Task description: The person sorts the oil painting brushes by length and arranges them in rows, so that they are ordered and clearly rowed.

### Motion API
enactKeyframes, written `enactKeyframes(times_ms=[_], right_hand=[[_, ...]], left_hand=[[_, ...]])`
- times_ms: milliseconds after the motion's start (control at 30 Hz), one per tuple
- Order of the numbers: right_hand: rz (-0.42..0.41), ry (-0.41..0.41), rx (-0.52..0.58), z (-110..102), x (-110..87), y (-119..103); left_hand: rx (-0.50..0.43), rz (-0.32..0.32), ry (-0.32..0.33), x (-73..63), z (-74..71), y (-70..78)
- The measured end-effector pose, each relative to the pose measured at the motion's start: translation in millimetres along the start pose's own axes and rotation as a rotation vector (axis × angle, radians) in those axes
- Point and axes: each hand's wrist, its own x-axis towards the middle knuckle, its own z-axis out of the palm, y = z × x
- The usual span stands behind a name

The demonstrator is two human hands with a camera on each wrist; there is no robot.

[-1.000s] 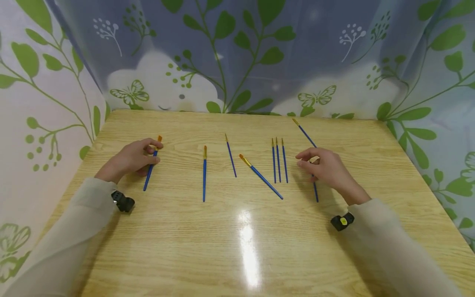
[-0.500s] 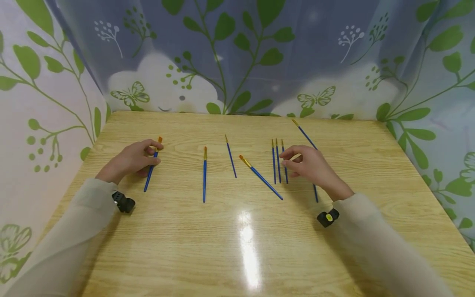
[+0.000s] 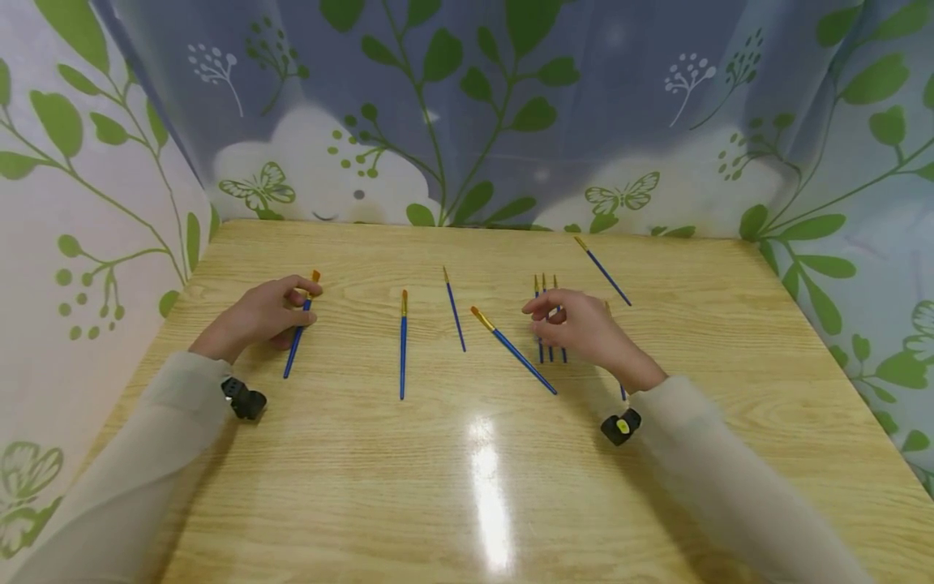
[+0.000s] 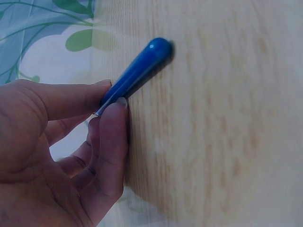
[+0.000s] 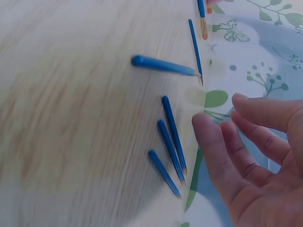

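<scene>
My left hand (image 3: 263,312) pinches a blue-handled flat paintbrush (image 3: 294,349) between thumb and fingers at the table's left side. Its orange bristles point away from me, and the left wrist view shows the rounded handle end (image 4: 158,49). My right hand (image 3: 580,324) holds nothing; it hovers over three slim paintbrushes (image 5: 174,135) lying side by side, partly covering them in the head view. Thumb and fingertips stand apart. Left of this hand, a thicker paintbrush (image 3: 514,349) lies slanted. Another brush (image 3: 623,389) is mostly hidden beneath the right hand and wrist.
Toward the middle of the wooden table (image 3: 350,487) lie a thin paintbrush (image 3: 455,312) and a wider one (image 3: 403,349). One more slanted brush (image 3: 609,276) rests at the back right. A leaf-patterned curtain (image 3: 467,130) borders the table's far edge.
My right hand has moved left from above the rightmost brushes to over the three slim ones, uncovering the back-right brush. The left hand stays in place, still pinching its brush.
</scene>
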Motion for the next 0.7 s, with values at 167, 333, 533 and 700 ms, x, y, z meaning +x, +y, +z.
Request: enactKeyframes(times_ms=[167,333,533,700], right_hand=[[-0.043,-0.007,-0.059,8.3,4.2,-4.4],[-0.056,-0.031,-0.043,15.3,7.8,-7.7],[-0.055,-0.053,-0.06,22.0,12.2,-9.9],[-0.049,-0.067,-0.052,27.7,14.1,-10.5]], left_hand=[[0.003,0.003,0.002,-0.4,-0.3,0.1],[-0.001,0.001,-0.001,-1.5,-0.3,1.1],[0.013,0.001,0.004,-2.0,-0.1,1.9],[0.015,0.003,0.007,-1.4,0.0,1.1]])
